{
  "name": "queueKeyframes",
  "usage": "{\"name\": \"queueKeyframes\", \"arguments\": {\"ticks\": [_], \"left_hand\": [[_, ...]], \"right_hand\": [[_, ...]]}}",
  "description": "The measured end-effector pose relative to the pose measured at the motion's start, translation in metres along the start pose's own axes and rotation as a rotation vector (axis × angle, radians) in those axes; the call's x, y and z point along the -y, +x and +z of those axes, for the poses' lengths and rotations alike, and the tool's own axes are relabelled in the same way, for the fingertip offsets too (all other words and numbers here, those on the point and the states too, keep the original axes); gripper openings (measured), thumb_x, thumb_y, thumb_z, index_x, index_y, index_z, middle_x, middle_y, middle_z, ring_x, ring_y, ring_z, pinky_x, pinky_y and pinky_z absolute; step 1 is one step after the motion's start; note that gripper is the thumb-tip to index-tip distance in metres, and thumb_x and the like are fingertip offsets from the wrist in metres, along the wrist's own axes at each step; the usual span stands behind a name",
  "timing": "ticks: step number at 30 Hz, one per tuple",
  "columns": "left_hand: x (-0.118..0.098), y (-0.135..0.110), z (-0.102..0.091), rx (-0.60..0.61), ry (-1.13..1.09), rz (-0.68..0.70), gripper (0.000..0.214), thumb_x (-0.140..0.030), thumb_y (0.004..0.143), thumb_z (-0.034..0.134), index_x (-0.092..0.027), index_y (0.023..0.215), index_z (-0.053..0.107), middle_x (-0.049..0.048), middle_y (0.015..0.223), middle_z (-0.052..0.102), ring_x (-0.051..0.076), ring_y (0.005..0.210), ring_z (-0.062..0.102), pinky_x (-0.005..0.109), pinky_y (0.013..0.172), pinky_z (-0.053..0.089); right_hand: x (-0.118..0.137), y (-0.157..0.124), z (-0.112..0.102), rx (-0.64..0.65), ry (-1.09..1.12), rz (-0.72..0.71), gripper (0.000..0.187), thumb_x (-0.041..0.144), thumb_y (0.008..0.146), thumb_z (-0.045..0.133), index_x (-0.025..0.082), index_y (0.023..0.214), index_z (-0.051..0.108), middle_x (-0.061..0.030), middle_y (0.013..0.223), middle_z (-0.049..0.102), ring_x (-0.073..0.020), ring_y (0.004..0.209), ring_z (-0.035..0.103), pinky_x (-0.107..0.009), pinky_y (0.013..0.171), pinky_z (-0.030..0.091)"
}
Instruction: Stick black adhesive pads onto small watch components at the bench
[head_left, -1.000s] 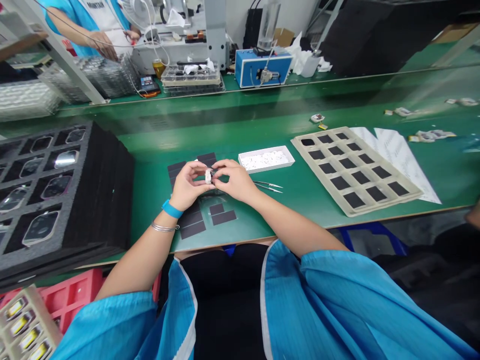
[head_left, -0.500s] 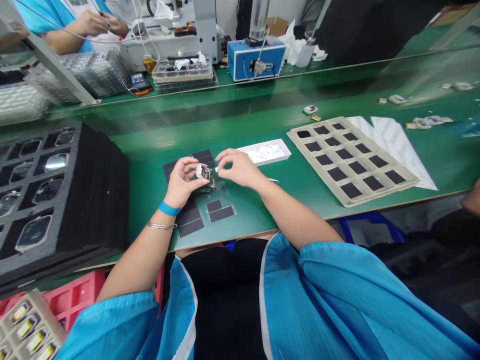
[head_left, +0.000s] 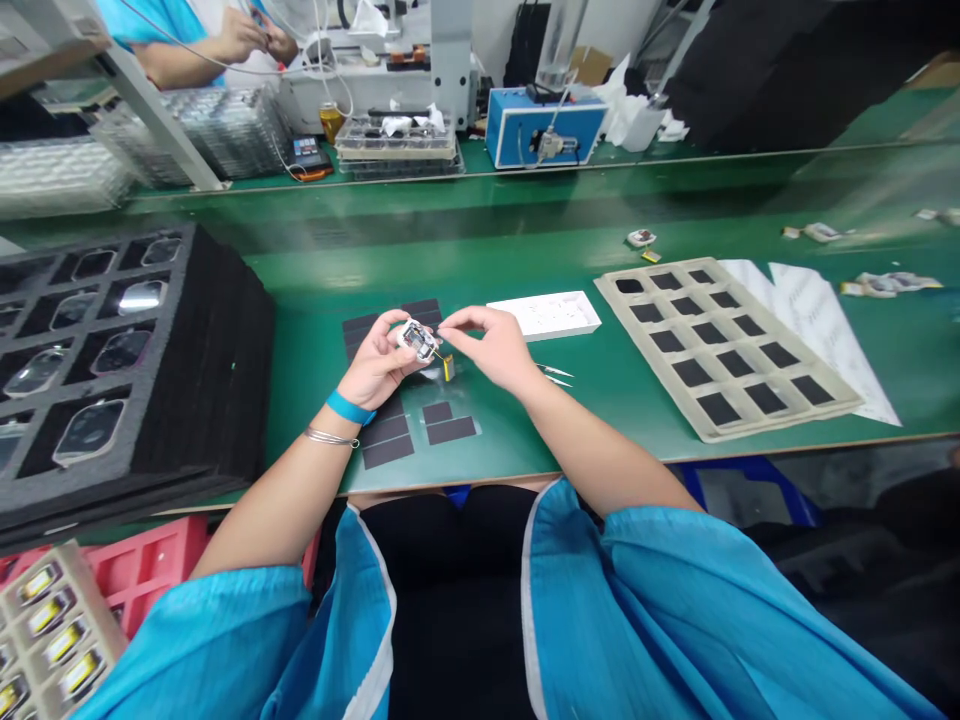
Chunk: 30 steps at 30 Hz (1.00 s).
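My left hand is closed around a small white watch-like case, its inner parts facing up. From the case a small yellow battery hangs on a thin lead. Close beside the case's right edge, my right hand has thumb and forefinger pinched together; whatever sits between the tips is too small to make out. Under both hands lie dark rectangular adhesive pieces on clear film. A white box with small bits inside stands beyond my right hand, and tweezers rest near my right wrist.
At left rises a black foam stack holding glass-like frames. A beige tray with dark squares lies at right on white paper. Another white case sits further back. A blue device and a co-worker's hands are beyond the bench.
The case in my left hand has turned, so its open inside and the hanging battery show more. My right fingers have come closer to its edge. The whole view has shifted slightly.
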<state>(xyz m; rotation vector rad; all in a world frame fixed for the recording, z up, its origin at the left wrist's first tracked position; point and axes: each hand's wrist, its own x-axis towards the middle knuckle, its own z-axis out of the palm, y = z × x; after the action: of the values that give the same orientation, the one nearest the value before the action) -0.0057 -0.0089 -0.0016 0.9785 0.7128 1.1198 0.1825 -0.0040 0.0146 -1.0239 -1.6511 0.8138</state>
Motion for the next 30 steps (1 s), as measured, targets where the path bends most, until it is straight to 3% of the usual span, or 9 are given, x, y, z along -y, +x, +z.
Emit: {"name": "queueKeyframes", "arguments": {"ticks": [5, 8, 12, 17, 21, 24, 26, 28, 30], "left_hand": [[0.002, 0.001, -0.004, 0.050, 0.025, -0.006, 0.064, -0.027, 0.055, 0.091, -0.024, 0.104, 0.051, 0.0017, 0.098, 0.071, 0.019, 0.084, 0.069, 0.030, 0.070, 0.059], [0.004, 0.002, -0.005, 0.054, 0.033, 0.007, 0.065, -0.025, 0.054, 0.091, -0.023, 0.105, 0.050, 0.0019, 0.097, 0.070, 0.018, 0.082, 0.069, 0.028, 0.069, 0.059], [0.005, 0.001, -0.003, 0.040, 0.025, 0.023, 0.065, -0.022, 0.053, 0.091, -0.022, 0.104, 0.050, 0.0008, 0.092, 0.070, 0.015, 0.076, 0.069, 0.024, 0.065, 0.058], [0.006, 0.001, 0.000, 0.002, -0.022, -0.005, 0.065, -0.022, 0.053, 0.091, -0.021, 0.103, 0.050, 0.0003, 0.092, 0.071, 0.015, 0.077, 0.069, 0.024, 0.068, 0.059], [0.003, 0.002, 0.000, -0.025, -0.088, -0.014, 0.065, -0.021, 0.053, 0.091, -0.023, 0.105, 0.051, -0.0008, 0.092, 0.071, 0.014, 0.081, 0.069, 0.023, 0.071, 0.058], [-0.001, 0.003, -0.002, -0.045, -0.115, 0.000, 0.064, -0.022, 0.051, 0.091, -0.023, 0.103, 0.053, -0.0002, 0.093, 0.071, 0.015, 0.082, 0.070, 0.024, 0.072, 0.058], [-0.003, 0.003, -0.004, -0.067, -0.124, 0.009, 0.062, -0.022, 0.051, 0.091, -0.022, 0.101, 0.054, 0.0000, 0.091, 0.071, 0.016, 0.081, 0.071, 0.024, 0.071, 0.058], [-0.004, 0.004, -0.005, -0.092, -0.132, 0.019, 0.060, -0.023, 0.051, 0.090, -0.021, 0.100, 0.055, -0.0001, 0.088, 0.071, 0.017, 0.081, 0.072, 0.023, 0.069, 0.058], [-0.006, 0.003, -0.005, -0.106, -0.130, 0.015, 0.059, -0.022, 0.052, 0.090, -0.021, 0.100, 0.056, -0.0005, 0.085, 0.071, 0.016, 0.079, 0.072, 0.022, 0.068, 0.058]], "right_hand": [[0.001, -0.009, 0.011, -0.017, -0.002, 0.004, 0.005, 0.023, 0.077, 0.068, 0.018, 0.077, 0.071, -0.0023, 0.081, 0.074, -0.0180, 0.078, 0.069, -0.033, 0.079, 0.055], [-0.003, -0.008, 0.009, -0.012, -0.083, -0.017, 0.004, 0.022, 0.078, 0.068, 0.019, 0.076, 0.071, -0.0013, 0.081, 0.074, -0.0181, 0.077, 0.068, -0.040, 0.091, 0.052], [-0.005, -0.010, 0.011, 0.007, -0.270, -0.167, 0.008, 0.021, 0.083, 0.065, 0.021, 0.075, 0.068, 0.0018, 0.080, 0.072, -0.0160, 0.076, 0.066, -0.051, 0.113, 0.033], [-0.007, -0.012, 0.015, 0.030, -0.433, -0.261, 0.017, 0.022, 0.089, 0.057, 0.022, 0.073, 0.062, -0.0006, 0.081, 0.068, -0.0175, 0.085, 0.062, -0.053, 0.118, 0.022], [-0.012, -0.007, 0.017, 0.067, 0.044, 0.052, 0.014, 0.028, 0.082, 0.068, 0.021, 0.091, 0.061, -0.0039, 0.098, 0.067, -0.0186, 0.099, 0.062, -0.044, 0.104, 0.045], [-0.014, -0.004, 0.016, 0.304, 0.477, 0.451, 0.039, 0.022, 0.071, 0.079, 0.021, 0.103, 0.057, -0.0028, 0.098, 0.068, -0.0159, 0.092, 0.067, -0.035, 0.088, 0.056], [-0.014, -0.002, 0.012, 0.422, 0.572, 0.659, 0.035, 0.019, 0.068, 0.081, 0.018, 0.095, 0.058, -0.0021, 0.084, 0.069, -0.0148, 0.080, 0.069, -0.031, 0.079, 0.059], [-0.013, 0.000, 0.006, 0.410, 0.595, 0.744, 0.027, 0.018, 0.069, 0.080, 0.016, 0.086, 0.060, -0.0011, 0.072, 0.067, -0.0139, 0.071, 0.069, -0.028, 0.073, 0.059], [-0.012, 0.003, -0.001, 0.334, 0.626, 0.704, 0.024, 0.018, 0.069, 0.080, 0.016, 0.087, 0.064, -0.0002, 0.071, 0.067, -0.0126, 0.070, 0.068, -0.026, 0.072, 0.059]]}}
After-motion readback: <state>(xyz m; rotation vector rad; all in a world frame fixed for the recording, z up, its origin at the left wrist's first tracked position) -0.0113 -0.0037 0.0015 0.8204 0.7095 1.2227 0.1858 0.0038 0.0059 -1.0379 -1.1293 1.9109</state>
